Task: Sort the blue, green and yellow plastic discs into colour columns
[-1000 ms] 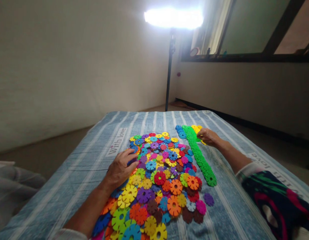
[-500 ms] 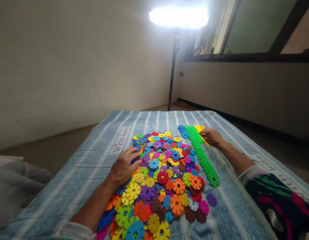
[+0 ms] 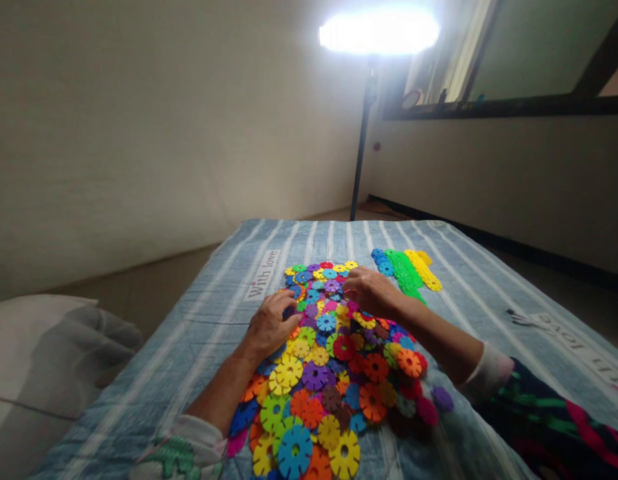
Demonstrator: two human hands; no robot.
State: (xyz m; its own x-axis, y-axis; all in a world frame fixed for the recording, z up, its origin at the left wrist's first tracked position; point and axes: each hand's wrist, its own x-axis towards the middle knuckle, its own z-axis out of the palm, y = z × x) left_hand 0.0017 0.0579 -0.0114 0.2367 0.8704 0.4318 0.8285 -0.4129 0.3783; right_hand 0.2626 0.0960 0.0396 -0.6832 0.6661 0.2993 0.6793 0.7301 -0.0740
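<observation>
A heap of colourful flower-shaped plastic discs (image 3: 329, 373) lies on a blue striped bedspread (image 3: 199, 333). My left hand (image 3: 271, 327) rests palm down on the heap's left edge with its fingers spread over the discs. Over the heap's far side, my right hand (image 3: 371, 293) has its knuckles up and its fingers curled down onto the discs; what they pinch is hidden. Beyond it lie a row of green discs (image 3: 406, 273), a row of yellow discs (image 3: 423, 270) and a few blue discs (image 3: 383, 263).
A lamp stand (image 3: 361, 153) with a bright light (image 3: 379, 30) stands in the corner beyond the bed. A grey-white pillow or cloth (image 3: 39, 360) lies at the left. A window ledge (image 3: 489, 107) runs along the right wall. A single purple disc (image 3: 443, 398) lies right of the heap.
My right hand has left the yellow discs at the far right and moved left onto the heap. The view has swung left. My left hand stays on the heap's edge.
</observation>
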